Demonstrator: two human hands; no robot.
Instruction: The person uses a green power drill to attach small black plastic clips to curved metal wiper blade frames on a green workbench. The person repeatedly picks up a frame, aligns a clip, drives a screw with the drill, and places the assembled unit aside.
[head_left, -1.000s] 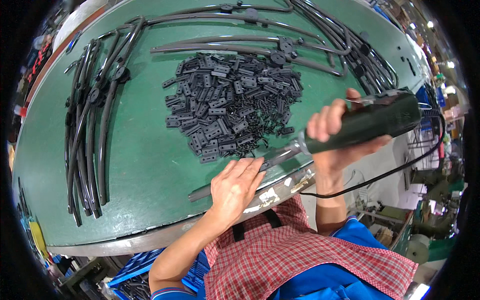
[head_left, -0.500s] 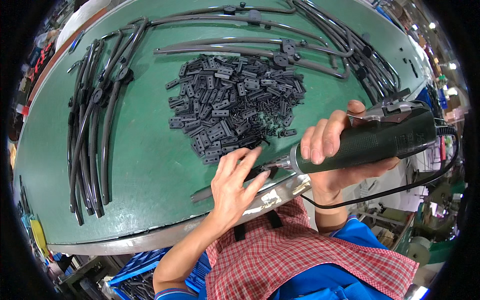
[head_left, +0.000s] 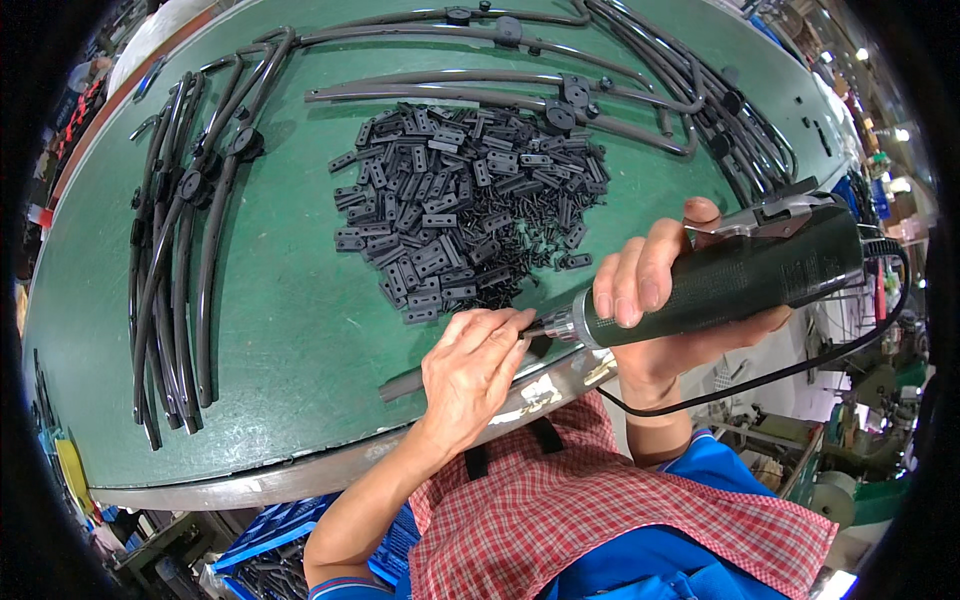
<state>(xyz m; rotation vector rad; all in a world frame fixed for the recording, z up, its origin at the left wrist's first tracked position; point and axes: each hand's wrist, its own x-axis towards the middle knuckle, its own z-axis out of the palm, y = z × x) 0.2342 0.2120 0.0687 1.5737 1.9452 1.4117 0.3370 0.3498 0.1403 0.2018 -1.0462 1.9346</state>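
Observation:
My right hand (head_left: 655, 300) grips a dark green corded power screwdriver (head_left: 745, 275), its tip pointing left toward my left hand. My left hand (head_left: 470, 370) rests on the near edge of the green table (head_left: 290, 330), fingers pinched at the screwdriver's tip over a long black wiper blade strip (head_left: 410, 380) lying near the edge. What the fingertips pinch is too small to tell. A heap of small black plastic clips and screws (head_left: 465, 210) lies just beyond both hands.
Bundles of black wiper blades lie along the left side (head_left: 175, 260) and across the far and right side (head_left: 560, 90) of the table. The screwdriver's black cord (head_left: 800, 365) loops off to the right. Blue crates (head_left: 270, 540) sit under the table edge.
The screwdriver has come down and left, its tip now at my left fingertips. My left hand has curled from flat on the strip into a pinch at the tip.

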